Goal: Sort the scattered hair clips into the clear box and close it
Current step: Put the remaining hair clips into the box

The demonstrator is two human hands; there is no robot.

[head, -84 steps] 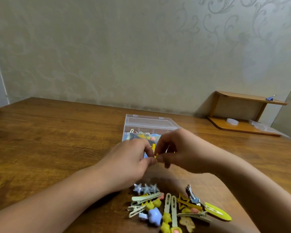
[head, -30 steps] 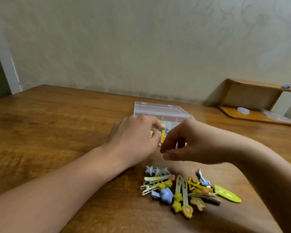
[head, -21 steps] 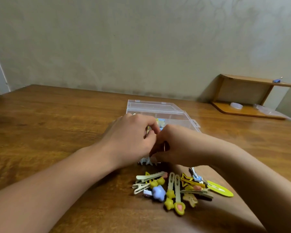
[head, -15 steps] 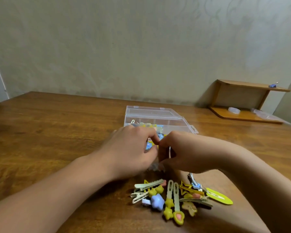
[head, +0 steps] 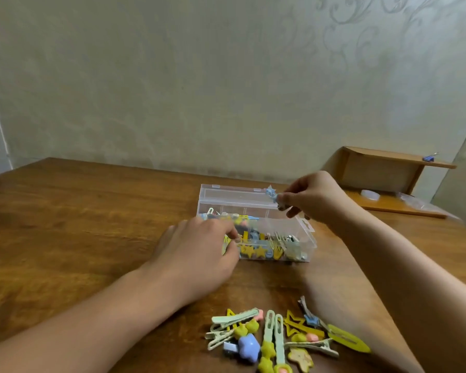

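The clear box (head: 306,228) stands open in the middle of the wooden table, its lid (head: 234,193) tipped back, with many coloured clips inside. My right hand (head: 311,196) hovers over the box's far right corner, pinching a blue star hair clip (head: 272,193). My left hand (head: 197,251) rests against the box's front left corner, its fingers curled at the wall; whether it holds anything is hidden. A pile of scattered hair clips (head: 280,337), green, yellow and blue, lies on the table near me between my forearms.
A small wooden shelf (head: 388,181) stands against the wall at the far right, with a blue binder clip (head: 429,158) on top and a white disc (head: 370,195) on its base. The patterned wall runs just behind the table's far edge.
My hands have parted. The right hand has lifted the blue star clip from the near pile up over the box, and the left hand has settled at the box's front left corner.
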